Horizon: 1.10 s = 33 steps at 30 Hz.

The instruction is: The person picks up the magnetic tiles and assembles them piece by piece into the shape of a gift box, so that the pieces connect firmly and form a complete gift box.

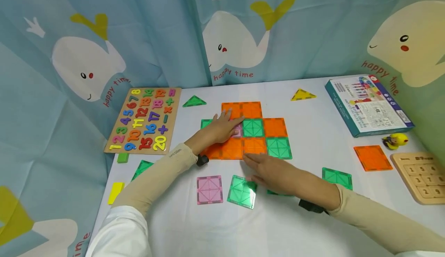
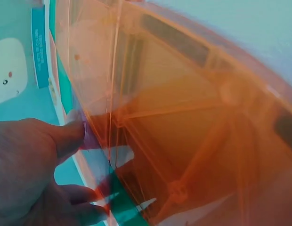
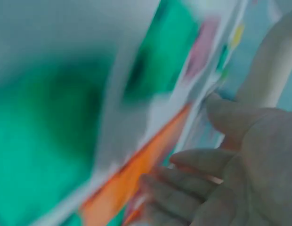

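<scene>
Translucent magnetic tiles lie edge to edge in a flat patchwork on the white table, with orange tiles, green tiles and a pink tile. My left hand rests on its left part with fingers spread, partly covering the pink tile. In the left wrist view an orange tile fills the foreground beside that hand. My right hand has its fingers extended, fingertips right at the patchwork's front edge by an orange tile. Below the right palm, a green tile is mostly hidden.
In front lie a loose pink tile and a green tile. A number puzzle board stands at left. On the right are a boxed set, a duck toy, an orange tile and a wooden number board.
</scene>
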Each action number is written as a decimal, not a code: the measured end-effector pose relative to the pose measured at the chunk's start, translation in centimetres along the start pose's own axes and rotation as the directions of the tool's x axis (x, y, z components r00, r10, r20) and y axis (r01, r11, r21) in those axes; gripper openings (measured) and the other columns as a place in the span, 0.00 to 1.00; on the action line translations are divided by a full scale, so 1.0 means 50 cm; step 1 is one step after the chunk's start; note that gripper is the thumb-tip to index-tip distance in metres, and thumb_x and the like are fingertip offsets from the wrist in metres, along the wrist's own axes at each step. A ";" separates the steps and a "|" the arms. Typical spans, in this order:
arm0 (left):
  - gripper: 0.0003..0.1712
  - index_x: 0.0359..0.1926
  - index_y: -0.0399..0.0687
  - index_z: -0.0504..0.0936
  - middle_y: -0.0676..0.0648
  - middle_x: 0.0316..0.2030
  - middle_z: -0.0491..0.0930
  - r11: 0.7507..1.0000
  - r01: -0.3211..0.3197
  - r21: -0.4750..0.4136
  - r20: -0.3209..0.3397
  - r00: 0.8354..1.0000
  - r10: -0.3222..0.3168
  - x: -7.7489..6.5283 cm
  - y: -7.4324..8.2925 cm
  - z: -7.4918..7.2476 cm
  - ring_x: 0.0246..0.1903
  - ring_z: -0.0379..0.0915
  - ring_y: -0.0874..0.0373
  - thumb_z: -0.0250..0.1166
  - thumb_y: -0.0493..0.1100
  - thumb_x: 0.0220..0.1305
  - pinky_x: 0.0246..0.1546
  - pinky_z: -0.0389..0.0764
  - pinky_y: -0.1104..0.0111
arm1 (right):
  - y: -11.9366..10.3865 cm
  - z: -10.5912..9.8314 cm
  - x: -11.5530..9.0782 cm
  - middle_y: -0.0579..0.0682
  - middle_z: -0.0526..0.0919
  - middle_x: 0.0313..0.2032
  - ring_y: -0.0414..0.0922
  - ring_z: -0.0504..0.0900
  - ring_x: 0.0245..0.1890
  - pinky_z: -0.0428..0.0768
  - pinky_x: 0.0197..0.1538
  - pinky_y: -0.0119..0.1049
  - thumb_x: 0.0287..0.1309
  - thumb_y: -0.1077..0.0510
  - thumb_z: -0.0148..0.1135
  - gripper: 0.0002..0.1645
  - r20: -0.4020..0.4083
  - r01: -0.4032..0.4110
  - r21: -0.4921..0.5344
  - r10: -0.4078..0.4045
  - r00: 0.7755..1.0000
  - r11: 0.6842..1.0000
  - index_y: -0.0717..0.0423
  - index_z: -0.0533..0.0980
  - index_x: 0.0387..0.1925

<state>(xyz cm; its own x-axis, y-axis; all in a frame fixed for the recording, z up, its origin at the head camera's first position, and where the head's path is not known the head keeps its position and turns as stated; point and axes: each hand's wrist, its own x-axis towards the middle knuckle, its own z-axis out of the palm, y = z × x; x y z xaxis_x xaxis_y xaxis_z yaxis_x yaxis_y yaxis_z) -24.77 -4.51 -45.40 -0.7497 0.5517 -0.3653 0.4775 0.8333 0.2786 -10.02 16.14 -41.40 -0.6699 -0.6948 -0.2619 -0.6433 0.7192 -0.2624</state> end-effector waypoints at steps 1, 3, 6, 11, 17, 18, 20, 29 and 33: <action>0.37 0.86 0.67 0.49 0.34 0.84 0.37 1.000 -0.005 0.004 -0.007 1.000 0.005 -0.001 0.001 0.001 0.83 0.34 0.34 0.49 0.57 0.84 0.81 0.44 0.39 | -0.020 0.010 -0.012 0.64 0.71 0.74 0.60 0.74 0.72 0.77 0.69 0.54 0.74 0.44 0.64 0.42 0.000 0.011 -0.019 -0.011 1.000 1.000 0.67 0.66 0.76; 0.37 0.86 0.65 0.50 0.33 0.84 0.38 1.000 -0.008 0.003 -0.024 1.000 0.008 -0.002 0.003 0.001 0.83 0.36 0.33 0.50 0.56 0.84 0.81 0.47 0.42 | -0.057 0.031 -0.031 0.64 0.70 0.75 0.58 0.73 0.73 0.75 0.71 0.52 0.72 0.42 0.66 0.45 -0.009 0.023 -0.073 -0.023 1.000 0.997 0.68 0.67 0.75; 0.37 0.86 0.62 0.51 0.31 0.84 0.40 1.000 -0.006 -0.008 -0.030 1.000 0.006 -0.006 0.005 0.000 0.82 0.37 0.32 0.51 0.55 0.83 0.81 0.51 0.44 | -0.101 0.065 -0.053 0.63 0.70 0.75 0.56 0.73 0.73 0.74 0.72 0.49 0.70 0.40 0.67 0.45 -0.019 0.028 -0.172 -0.031 0.999 0.985 0.68 0.69 0.74; 0.37 0.86 0.62 0.51 0.32 0.84 0.40 1.000 0.011 -0.010 -0.020 1.000 -0.012 -0.005 0.009 -0.005 0.83 0.37 0.34 0.52 0.54 0.83 0.80 0.54 0.46 | -0.113 0.102 -0.062 0.61 0.69 0.76 0.53 0.72 0.74 0.76 0.71 0.46 0.68 0.52 0.70 0.39 -0.048 0.037 -0.345 -0.057 0.997 0.938 0.65 0.70 0.74; 0.37 0.85 0.62 0.52 0.32 0.84 0.40 1.000 0.019 -0.016 -0.015 1.000 -0.020 -0.004 0.015 -0.008 0.83 0.37 0.35 0.53 0.53 0.83 0.80 0.55 0.47 | -0.082 0.091 -0.037 0.58 0.66 0.78 0.53 0.67 0.77 0.72 0.75 0.47 0.67 0.65 0.68 0.39 -0.006 0.069 -0.374 -0.077 0.997 0.925 0.62 0.67 0.77; 0.37 0.85 0.62 0.52 0.32 0.84 0.41 1.000 0.018 -0.016 -0.013 1.000 -0.019 -0.004 0.015 -0.006 0.83 0.37 0.35 0.52 0.53 0.83 0.80 0.55 0.47 | -0.076 0.089 -0.032 0.58 0.66 0.78 0.53 0.67 0.78 0.71 0.75 0.47 0.68 0.66 0.68 0.39 0.002 0.073 -0.373 -0.078 0.997 0.925 0.62 0.66 0.77; 0.37 0.85 0.62 0.53 0.32 0.84 0.41 1.000 0.020 -0.015 -0.014 1.000 -0.021 -0.003 0.015 -0.006 0.83 0.38 0.35 0.52 0.54 0.83 0.79 0.57 0.46 | -0.065 0.084 -0.018 0.58 0.65 0.79 0.53 0.66 0.78 0.71 0.76 0.47 0.69 0.66 0.67 0.39 0.006 0.080 -0.383 -0.084 0.996 0.920 0.61 0.66 0.78; 0.37 0.86 0.62 0.52 0.32 0.84 0.40 1.000 0.017 -0.004 -0.005 1.000 -0.017 -0.001 0.015 -0.005 0.83 0.38 0.35 0.51 0.55 0.83 0.79 0.58 0.45 | -0.049 0.072 0.015 0.62 0.66 0.78 0.55 0.66 0.78 0.70 0.76 0.49 0.68 0.66 0.67 0.38 -0.008 0.098 -0.395 -0.110 0.994 0.913 0.66 0.66 0.76; 0.37 0.86 0.63 0.51 0.33 0.84 0.40 1.000 0.017 0.003 -0.005 1.000 -0.017 -0.003 0.012 -0.003 0.83 0.38 0.36 0.50 0.55 0.83 0.78 0.59 0.46 | -0.044 0.069 0.019 0.59 0.64 0.79 0.53 0.65 0.79 0.68 0.77 0.53 0.70 0.66 0.65 0.39 0.011 0.073 -0.340 -0.074 0.997 0.938 0.62 0.64 0.78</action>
<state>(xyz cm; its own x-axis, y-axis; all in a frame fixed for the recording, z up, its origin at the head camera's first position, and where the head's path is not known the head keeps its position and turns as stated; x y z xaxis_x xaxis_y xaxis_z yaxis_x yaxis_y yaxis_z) -24.45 -4.08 -45.02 -0.7601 0.5374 -0.3652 0.4660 0.8426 0.2700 -7.97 13.88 -44.27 -0.6163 -0.7461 -0.2520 -0.7783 0.6258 0.0507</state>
